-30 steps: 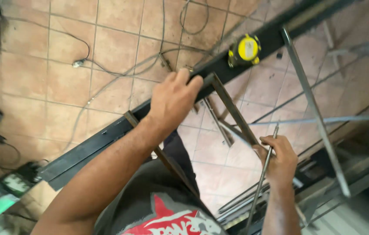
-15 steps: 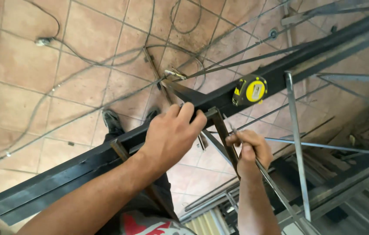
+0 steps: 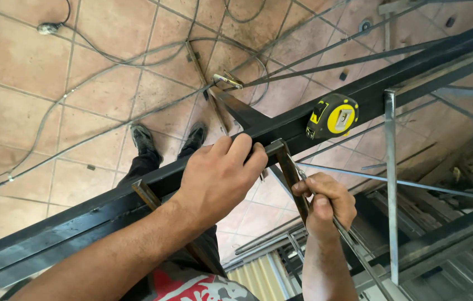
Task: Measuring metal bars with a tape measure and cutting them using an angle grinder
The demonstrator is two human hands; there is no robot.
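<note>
I see my left hand point(image 3: 220, 178) pressed flat over the black steel beam point(image 3: 80, 223), fingers together, pinning the corner of a rusty metal square point(image 3: 291, 173) against its near edge. My right hand point(image 3: 325, 203) is curled shut around a thin metal rod point(image 3: 359, 253) just beside the square's hanging leg. A yellow round tape measure point(image 3: 332, 116) with a pale square label sits on the beam, toward its right end.
</note>
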